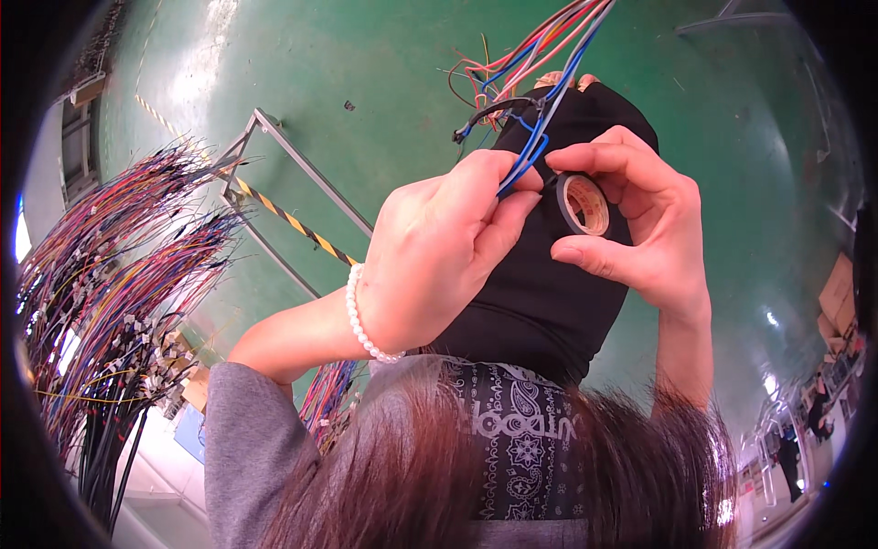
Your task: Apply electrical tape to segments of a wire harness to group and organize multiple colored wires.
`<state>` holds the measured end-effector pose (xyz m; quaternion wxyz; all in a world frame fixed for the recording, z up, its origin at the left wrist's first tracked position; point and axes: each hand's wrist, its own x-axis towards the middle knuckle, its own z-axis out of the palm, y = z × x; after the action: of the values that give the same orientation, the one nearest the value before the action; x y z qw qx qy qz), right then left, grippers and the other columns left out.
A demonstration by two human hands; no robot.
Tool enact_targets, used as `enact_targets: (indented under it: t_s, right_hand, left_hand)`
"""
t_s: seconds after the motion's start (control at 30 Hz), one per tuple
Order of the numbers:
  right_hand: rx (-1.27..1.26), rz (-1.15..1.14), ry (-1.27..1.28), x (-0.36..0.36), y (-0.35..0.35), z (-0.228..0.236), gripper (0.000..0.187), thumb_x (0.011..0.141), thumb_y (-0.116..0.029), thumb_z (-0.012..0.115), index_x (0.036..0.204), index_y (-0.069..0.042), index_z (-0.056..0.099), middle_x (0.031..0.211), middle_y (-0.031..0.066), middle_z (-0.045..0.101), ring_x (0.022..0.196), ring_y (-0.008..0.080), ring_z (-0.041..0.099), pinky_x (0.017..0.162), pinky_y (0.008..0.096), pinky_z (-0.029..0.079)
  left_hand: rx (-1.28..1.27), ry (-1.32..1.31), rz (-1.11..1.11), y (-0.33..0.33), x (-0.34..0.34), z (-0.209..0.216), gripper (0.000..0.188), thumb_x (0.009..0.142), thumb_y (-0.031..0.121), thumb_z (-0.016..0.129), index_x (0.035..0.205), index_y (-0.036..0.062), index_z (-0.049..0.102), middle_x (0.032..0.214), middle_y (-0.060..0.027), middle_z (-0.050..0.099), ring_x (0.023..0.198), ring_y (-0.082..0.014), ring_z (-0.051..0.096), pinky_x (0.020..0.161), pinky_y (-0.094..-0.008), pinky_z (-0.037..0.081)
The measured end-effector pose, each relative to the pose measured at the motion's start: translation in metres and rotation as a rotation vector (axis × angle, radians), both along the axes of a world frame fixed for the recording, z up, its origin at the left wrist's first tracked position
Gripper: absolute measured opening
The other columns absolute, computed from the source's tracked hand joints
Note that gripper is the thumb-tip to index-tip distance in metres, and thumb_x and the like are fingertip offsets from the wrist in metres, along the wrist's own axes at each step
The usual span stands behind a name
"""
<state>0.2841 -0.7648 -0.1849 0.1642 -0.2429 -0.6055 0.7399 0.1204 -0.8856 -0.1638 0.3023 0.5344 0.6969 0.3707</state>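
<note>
My left hand (434, 247), with a white bead bracelet at the wrist, pinches several blue wires (533, 156) between thumb and fingers. They run up into a loose bundle of red, white, yellow and blue wires (558, 41) that leaves the top edge. A short black-wrapped branch (485, 112) sticks out to the left of the bundle. Just right of the pinch, my right hand (658, 197) curls its thumb and fingers around a roll of black tape (565, 209) with a cardboard core. The tape's free end cannot be made out.
Large bunches of coloured wires (137, 247) hang at the left. Between them and my lap stands a metal frame (315, 178) with a yellow-black striped bar (297, 227) across it. My black-clad legs (540, 302) are under my hands. Cardboard boxes (837, 297) stand at the far right.
</note>
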Motion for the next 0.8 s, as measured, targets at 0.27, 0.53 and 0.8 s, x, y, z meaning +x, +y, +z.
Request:
enact_targets:
  t_s: [0.27, 0.53, 0.8]
  right_hand:
    - [0.078, 0.007, -0.021, -0.002, -0.004, 0.001, 0.046, 0.067, -0.002, 0.083, 0.108, 0.005, 0.064, 0.097, 0.0042, 0.054, 0.091, 0.0122, 0.06, 0.082, 0.0239, 0.051]
    - [-0.222, 0.047, -0.142, 0.003, -0.007, 0.008, 0.049, 0.066, -0.01, 0.079, 0.107, 0.007, 0.059, 0.099, 0.0027, 0.05, 0.089, 0.0102, 0.055, 0.08, 0.0223, 0.045]
    - [-0.383, 0.036, -0.117, 0.003, -0.003, 0.008, 0.042, 0.07, -0.007, 0.08, 0.106, 0.003, 0.06, 0.094, 0.0027, 0.061, 0.089, 0.0076, 0.057, 0.085, 0.0233, 0.047]
  left_hand:
    - [-0.063, 0.082, -0.038, 0.0, -0.001, 0.0, 0.013, 0.084, -0.004, 0.064, 0.096, -0.0006, 0.059, 0.071, -0.0041, 0.063, 0.054, -0.0067, 0.057, 0.054, -0.0201, 0.046]
    - [-0.186, -0.114, 0.007, 0.001, -0.003, 0.008, 0.009, 0.085, -0.002, 0.06, 0.094, 0.0, 0.058, 0.065, 0.0013, 0.053, 0.051, -0.001, 0.041, 0.048, -0.0171, 0.036]
    - [-0.233, -0.158, -0.022, 0.001, -0.009, 0.011, 0.011, 0.088, 0.001, 0.062, 0.098, -0.0001, 0.058, 0.069, 0.0002, 0.055, 0.053, 0.0, 0.043, 0.049, -0.0172, 0.035]
